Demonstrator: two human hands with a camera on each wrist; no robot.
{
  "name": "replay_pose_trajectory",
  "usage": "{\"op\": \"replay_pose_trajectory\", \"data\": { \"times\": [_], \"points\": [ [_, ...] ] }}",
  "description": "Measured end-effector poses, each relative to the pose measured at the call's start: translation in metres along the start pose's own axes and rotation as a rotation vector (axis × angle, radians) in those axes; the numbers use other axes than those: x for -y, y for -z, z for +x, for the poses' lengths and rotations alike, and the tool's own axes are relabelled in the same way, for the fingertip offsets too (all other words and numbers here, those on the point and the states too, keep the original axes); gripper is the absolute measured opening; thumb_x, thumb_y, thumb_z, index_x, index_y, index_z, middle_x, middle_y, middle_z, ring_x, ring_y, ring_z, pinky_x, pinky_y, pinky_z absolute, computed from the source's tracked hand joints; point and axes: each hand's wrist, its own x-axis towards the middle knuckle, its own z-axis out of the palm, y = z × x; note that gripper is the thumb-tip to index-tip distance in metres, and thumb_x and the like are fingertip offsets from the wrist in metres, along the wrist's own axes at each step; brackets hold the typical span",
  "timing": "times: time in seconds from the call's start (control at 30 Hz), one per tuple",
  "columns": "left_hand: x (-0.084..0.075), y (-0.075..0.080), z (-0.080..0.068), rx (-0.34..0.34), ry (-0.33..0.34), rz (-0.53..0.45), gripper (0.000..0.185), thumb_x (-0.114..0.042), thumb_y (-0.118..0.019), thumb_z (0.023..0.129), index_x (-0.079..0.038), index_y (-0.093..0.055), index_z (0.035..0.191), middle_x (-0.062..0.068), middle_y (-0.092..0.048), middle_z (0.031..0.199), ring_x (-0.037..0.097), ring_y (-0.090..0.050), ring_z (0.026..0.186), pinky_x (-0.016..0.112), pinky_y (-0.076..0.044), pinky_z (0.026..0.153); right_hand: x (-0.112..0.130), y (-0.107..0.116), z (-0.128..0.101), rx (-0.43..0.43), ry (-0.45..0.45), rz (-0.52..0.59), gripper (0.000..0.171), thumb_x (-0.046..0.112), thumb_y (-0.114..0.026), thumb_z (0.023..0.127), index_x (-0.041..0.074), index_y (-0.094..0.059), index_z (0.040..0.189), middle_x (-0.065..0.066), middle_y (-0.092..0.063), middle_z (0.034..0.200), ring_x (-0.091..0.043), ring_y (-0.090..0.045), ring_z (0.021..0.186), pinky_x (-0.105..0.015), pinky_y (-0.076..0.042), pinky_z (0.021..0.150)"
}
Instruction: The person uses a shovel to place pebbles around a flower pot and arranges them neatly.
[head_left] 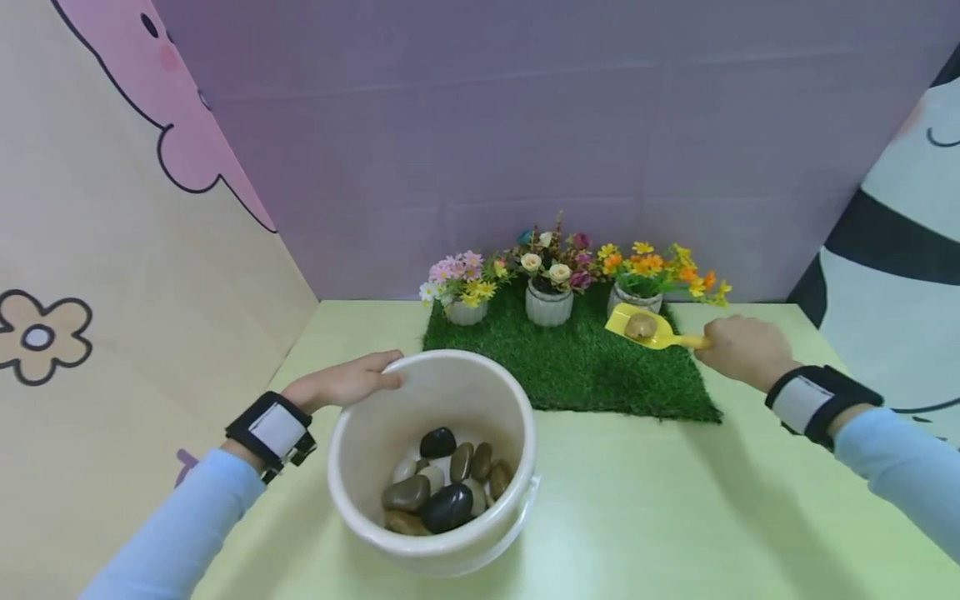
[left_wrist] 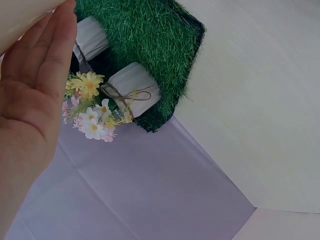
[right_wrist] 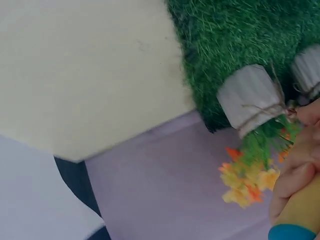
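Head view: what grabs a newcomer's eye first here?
Front and centre on the pale green table stands a cream plastic bucket of smooth dark and tan pebbles, the left hand resting on its rim. At right, the right hand holds a yellow plastic scoop carrying one brown pebble above a green artificial-grass mat. Three small white flower pots line the mat's far edge.
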Motion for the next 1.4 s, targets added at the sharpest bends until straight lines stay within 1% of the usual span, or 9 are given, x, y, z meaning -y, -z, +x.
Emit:
{"op": "replay_pose_trajectory", "data": {
  "times": [0.2, 0.43, 0.57, 0.7, 0.83, 1.07, 1.23, 1.4],
  "points": [
    [0.0, 0.0, -0.002, -0.001, 0.018, -0.021, 0.03, -0.019, -0.041, 0.104, 0.002, -0.049, 0.124, 0.021, -0.062, 0.115, 0.02, -0.069, 0.094, 0.032, -0.063, 0.079, -0.008, -0.021, 0.003, -0.015, -0.008, -0.017, 0.024, 0.019, -0.056, 0.09, 0.004, -0.061, 0.072, -0.004, -0.046, 0.056, -0.019, -0.043, 0.049, -0.03, -0.038, 0.04],
    [-0.001, 0.001, -0.004, 0.003, 0.021, -0.015, 0.031, -0.018, -0.04, 0.104, 0.002, -0.048, 0.125, 0.021, -0.062, 0.116, 0.021, -0.068, 0.096, 0.032, -0.063, 0.08, -0.023, -0.041, 0.008, -0.033, -0.031, -0.058, 0.023, 0.018, -0.059, 0.09, 0.001, -0.062, 0.075, -0.005, -0.047, 0.056, -0.021, -0.045, 0.049, -0.035, -0.044, 0.04],
    [-0.001, 0.002, -0.004, 0.005, 0.015, -0.025, 0.032, -0.018, -0.04, 0.104, 0.003, -0.048, 0.127, 0.022, -0.061, 0.118, 0.022, -0.069, 0.097, 0.032, -0.063, 0.08, -0.033, -0.048, 0.009, -0.044, -0.04, -0.062, 0.022, 0.016, -0.06, 0.089, -0.001, -0.063, 0.077, -0.006, -0.047, 0.056, -0.021, -0.045, 0.049, -0.036, -0.044, 0.04],
    [0.0, 0.003, -0.003, 0.007, 0.01, -0.028, 0.032, -0.018, -0.04, 0.104, 0.003, -0.048, 0.127, 0.023, -0.061, 0.118, 0.023, -0.069, 0.098, 0.032, -0.063, 0.081, -0.039, -0.052, 0.009, -0.029, -0.044, -0.058, 0.02, 0.015, -0.06, 0.089, -0.001, -0.063, 0.076, -0.006, -0.048, 0.056, -0.021, -0.046, 0.048, -0.036, -0.042, 0.04],
    [0.0, 0.002, -0.002, 0.001, 0.023, -0.033, 0.031, -0.018, -0.041, 0.104, 0.002, -0.048, 0.126, 0.022, -0.062, 0.118, 0.022, -0.069, 0.098, 0.033, -0.063, 0.081, -0.045, -0.058, 0.011, -0.02, -0.046, -0.058, 0.018, 0.013, -0.059, 0.089, -0.001, -0.063, 0.077, -0.007, -0.049, 0.057, -0.022, -0.047, 0.049, -0.036, -0.042, 0.04],
    [-0.001, -0.002, -0.004, 0.002, 0.058, -0.06, 0.034, -0.022, -0.039, 0.105, -0.002, -0.047, 0.132, 0.021, -0.061, 0.124, 0.024, -0.069, 0.102, 0.035, -0.063, 0.083, -0.053, -0.068, 0.015, -0.013, -0.052, -0.064, 0.015, 0.01, -0.059, 0.088, 0.0, -0.061, 0.077, -0.008, -0.05, 0.058, -0.023, -0.048, 0.051, -0.036, -0.042, 0.042],
    [-0.001, -0.002, -0.004, -0.002, 0.056, -0.039, 0.035, -0.022, -0.039, 0.105, -0.003, -0.047, 0.133, 0.02, -0.061, 0.125, 0.023, -0.068, 0.103, 0.033, -0.062, 0.084, -0.059, -0.072, 0.017, -0.046, 0.001, -0.122, 0.014, 0.007, -0.06, 0.087, 0.0, -0.059, 0.075, -0.009, -0.052, 0.058, -0.023, -0.05, 0.051, -0.037, -0.046, 0.042],
    [0.001, -0.001, -0.001, 0.0, 0.055, -0.038, 0.035, -0.024, -0.041, 0.105, -0.003, -0.047, 0.132, 0.02, -0.061, 0.125, 0.023, -0.069, 0.102, 0.032, -0.062, 0.085, -0.066, -0.073, 0.019, -0.088, 0.06, -0.203, 0.017, 0.002, -0.061, 0.088, 0.0, -0.059, 0.071, -0.007, -0.05, 0.055, -0.022, -0.049, 0.048, -0.037, -0.045, 0.04]
  ]
}}
